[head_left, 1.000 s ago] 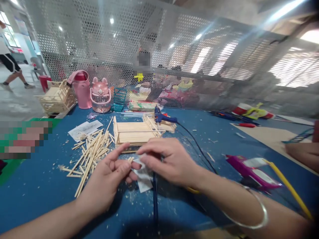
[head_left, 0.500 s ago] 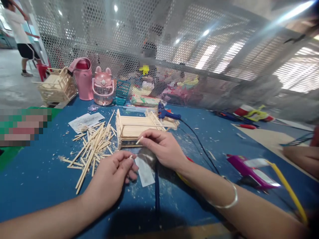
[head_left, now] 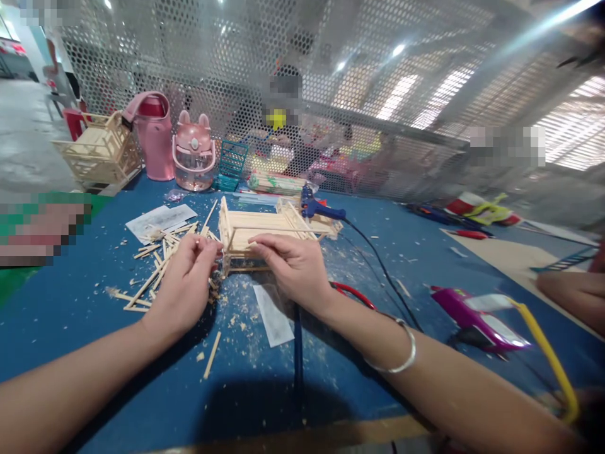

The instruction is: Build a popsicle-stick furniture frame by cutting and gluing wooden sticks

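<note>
Thumb and fingertips of my right hand (head_left: pixel 300 271) pinch a short wooden stick (head_left: pixel 253 244) over the front of a small wooden stick model (head_left: pixel 250 222). My left hand (head_left: pixel 182 287) is closed in a pinch at the model's left corner, above a pile of loose wooden sticks (head_left: pixel 158 280); what its fingers hold, if anything, is too small to make out. Part of the pile is hidden behind that hand. One loose stick (head_left: pixel 212 355) lies on the blue table in front of it. Red-handled pliers (head_left: pixel 352 291) are partly covered by my right forearm.
A blue glue gun (head_left: pixel 321 209) stands behind the model, its cord trailing right. Paper slips (head_left: pixel 274 315) lie nearby. Pink bottles (head_left: pixel 155 139) and another stick model (head_left: pixel 101 148) stand back left. A purple tool (head_left: pixel 477 318) and another person's arm (head_left: pixel 567 293) are at right.
My left hand has moved up and left to the pile beside the model. The right hand has shifted slightly up and left with its short stick. A loose stick now shows on the table.
</note>
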Demonstrator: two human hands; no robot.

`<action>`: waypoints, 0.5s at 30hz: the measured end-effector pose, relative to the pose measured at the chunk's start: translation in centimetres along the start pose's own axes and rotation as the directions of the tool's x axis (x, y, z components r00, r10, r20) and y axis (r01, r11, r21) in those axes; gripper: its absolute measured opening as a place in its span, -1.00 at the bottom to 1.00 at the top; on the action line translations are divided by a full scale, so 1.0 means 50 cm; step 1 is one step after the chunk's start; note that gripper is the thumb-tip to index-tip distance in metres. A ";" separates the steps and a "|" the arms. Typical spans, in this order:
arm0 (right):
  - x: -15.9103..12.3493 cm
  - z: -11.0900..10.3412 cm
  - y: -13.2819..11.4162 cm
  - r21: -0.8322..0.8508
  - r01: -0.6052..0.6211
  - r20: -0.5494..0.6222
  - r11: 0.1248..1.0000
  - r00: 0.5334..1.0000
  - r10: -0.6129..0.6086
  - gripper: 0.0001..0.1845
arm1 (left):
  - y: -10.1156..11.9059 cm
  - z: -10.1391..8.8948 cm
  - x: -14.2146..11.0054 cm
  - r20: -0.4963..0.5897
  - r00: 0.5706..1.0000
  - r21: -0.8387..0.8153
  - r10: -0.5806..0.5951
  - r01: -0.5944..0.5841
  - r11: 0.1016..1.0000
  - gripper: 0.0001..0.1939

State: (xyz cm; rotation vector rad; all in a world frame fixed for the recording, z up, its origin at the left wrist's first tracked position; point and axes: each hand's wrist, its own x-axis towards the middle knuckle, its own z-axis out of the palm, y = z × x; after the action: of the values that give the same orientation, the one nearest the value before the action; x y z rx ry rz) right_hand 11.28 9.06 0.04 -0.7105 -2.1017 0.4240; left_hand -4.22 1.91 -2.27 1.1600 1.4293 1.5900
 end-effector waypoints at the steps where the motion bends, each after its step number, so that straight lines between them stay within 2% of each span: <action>1: 0.000 0.001 0.000 0.004 -0.010 -0.012 1.000 1.000 0.011 -0.84 | -0.002 0.001 0.000 0.013 1.000 -0.015 0.007 -0.007 1.000 -0.83; 15: 0.010 0.000 0.001 -0.004 -0.058 0.081 0.998 0.995 0.058 -0.83 | 0.005 0.001 -0.003 0.031 0.998 0.033 0.047 -0.048 0.998 -0.84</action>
State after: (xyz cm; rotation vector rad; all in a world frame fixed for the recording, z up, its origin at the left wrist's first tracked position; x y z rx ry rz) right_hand 11.06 9.41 0.33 -0.7686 -2.1618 0.4910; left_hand -4.09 1.76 -2.03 1.2414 1.4237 1.5795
